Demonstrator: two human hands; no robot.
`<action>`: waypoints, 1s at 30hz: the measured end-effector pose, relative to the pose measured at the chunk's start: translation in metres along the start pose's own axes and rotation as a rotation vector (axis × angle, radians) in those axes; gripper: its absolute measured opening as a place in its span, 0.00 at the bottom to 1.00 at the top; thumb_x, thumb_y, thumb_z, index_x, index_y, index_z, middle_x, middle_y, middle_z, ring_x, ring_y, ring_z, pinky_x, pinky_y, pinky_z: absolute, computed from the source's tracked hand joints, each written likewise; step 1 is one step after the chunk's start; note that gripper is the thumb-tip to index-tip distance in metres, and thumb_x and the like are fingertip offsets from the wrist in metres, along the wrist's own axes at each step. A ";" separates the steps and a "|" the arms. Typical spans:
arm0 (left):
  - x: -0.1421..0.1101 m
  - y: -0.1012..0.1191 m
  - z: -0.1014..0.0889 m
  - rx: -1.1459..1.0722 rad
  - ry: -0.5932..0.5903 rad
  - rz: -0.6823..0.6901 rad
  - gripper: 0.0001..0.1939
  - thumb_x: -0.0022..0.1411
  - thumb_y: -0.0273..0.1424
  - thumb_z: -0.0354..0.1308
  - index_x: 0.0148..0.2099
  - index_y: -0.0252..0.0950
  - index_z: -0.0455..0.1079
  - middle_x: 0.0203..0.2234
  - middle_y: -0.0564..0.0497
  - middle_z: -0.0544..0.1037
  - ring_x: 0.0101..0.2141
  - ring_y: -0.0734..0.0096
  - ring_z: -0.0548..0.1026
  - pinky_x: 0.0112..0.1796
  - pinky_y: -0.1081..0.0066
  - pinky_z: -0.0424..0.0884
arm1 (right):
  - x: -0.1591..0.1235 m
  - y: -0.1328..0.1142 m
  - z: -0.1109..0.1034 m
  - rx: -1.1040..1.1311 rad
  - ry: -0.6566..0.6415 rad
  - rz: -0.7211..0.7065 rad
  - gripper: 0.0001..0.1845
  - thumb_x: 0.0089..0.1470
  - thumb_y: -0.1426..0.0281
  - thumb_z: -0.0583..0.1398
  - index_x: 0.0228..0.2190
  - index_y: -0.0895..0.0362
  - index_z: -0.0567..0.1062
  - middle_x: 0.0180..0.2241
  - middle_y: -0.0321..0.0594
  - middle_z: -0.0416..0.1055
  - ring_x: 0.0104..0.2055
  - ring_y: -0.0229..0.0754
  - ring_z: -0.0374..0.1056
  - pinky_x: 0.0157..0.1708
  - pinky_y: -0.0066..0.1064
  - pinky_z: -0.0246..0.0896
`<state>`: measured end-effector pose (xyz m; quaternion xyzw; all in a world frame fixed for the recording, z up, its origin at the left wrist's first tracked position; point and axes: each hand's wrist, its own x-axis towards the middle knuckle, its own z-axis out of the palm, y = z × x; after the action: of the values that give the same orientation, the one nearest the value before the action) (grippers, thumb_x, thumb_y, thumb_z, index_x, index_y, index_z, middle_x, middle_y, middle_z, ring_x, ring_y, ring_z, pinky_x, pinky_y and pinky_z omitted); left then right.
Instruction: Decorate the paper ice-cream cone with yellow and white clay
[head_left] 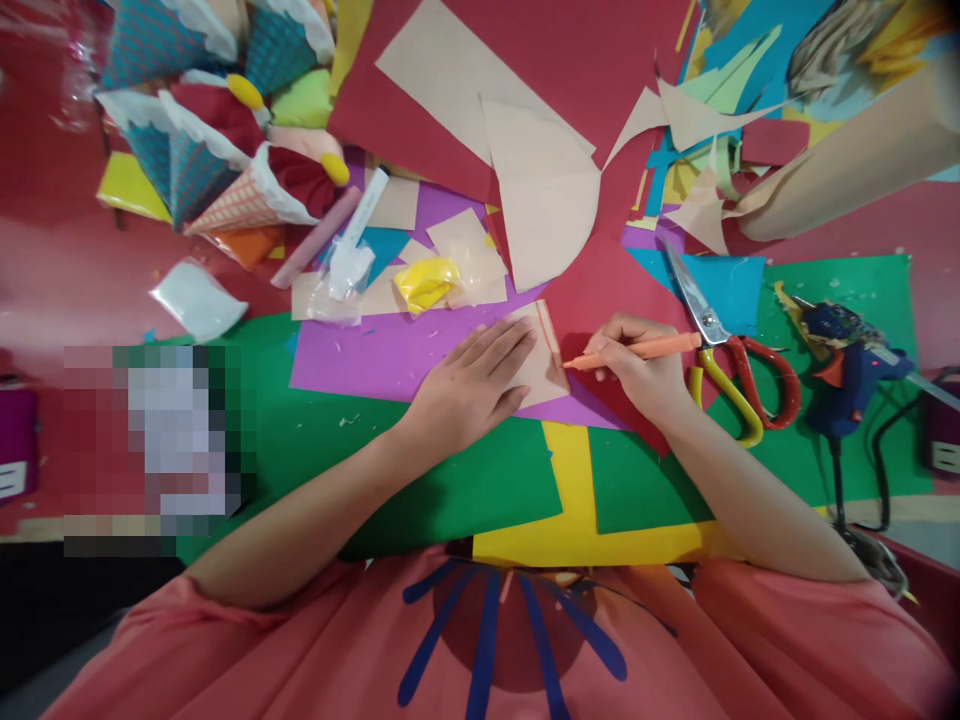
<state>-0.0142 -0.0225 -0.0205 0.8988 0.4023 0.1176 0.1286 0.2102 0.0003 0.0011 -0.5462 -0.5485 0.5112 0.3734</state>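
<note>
Flat on a small beige piece of paper [536,385] lies my left hand [480,375], its fingers stretched out over the left part of the piece. My right hand [637,365] grips an orange marker [664,346], whose tip touches or nearly touches the paper's right edge. Orange lines run along that edge. Beneath the piece is a purple sheet [360,355], with red sheets beside it. Scissors [709,320] with one red and one yellow handle lie just right of my right hand, blades pointing away.
A blue glue gun [844,390] with a cord lies at the right. Beige cutouts [544,190] and a rolled beige sheet [847,150] are farther back. Decorated paper cones [187,150] stand at the back left, near a wrapped yellow lump [426,285]. Green sheets [465,480] cover the front.
</note>
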 end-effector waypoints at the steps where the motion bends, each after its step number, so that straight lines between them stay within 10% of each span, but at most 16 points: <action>1: 0.000 0.000 0.000 0.002 0.000 -0.007 0.26 0.70 0.36 0.45 0.66 0.29 0.56 0.63 0.38 0.64 0.64 0.56 0.61 0.62 0.56 0.61 | 0.000 0.000 0.000 -0.017 -0.004 -0.008 0.15 0.49 0.67 0.60 0.15 0.55 0.67 0.14 0.31 0.66 0.17 0.31 0.59 0.20 0.28 0.53; 30: 0.001 0.001 0.000 0.014 0.028 -0.003 0.26 0.70 0.37 0.46 0.65 0.27 0.57 0.62 0.38 0.65 0.64 0.56 0.61 0.62 0.56 0.62 | -0.002 -0.006 0.002 -0.204 -0.151 -0.027 0.15 0.43 0.68 0.56 0.11 0.55 0.59 0.12 0.31 0.60 0.17 0.31 0.54 0.18 0.25 0.47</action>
<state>-0.0132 -0.0226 -0.0207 0.8974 0.4060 0.1272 0.1169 0.2078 -0.0012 0.0066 -0.5339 -0.6315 0.4874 0.2803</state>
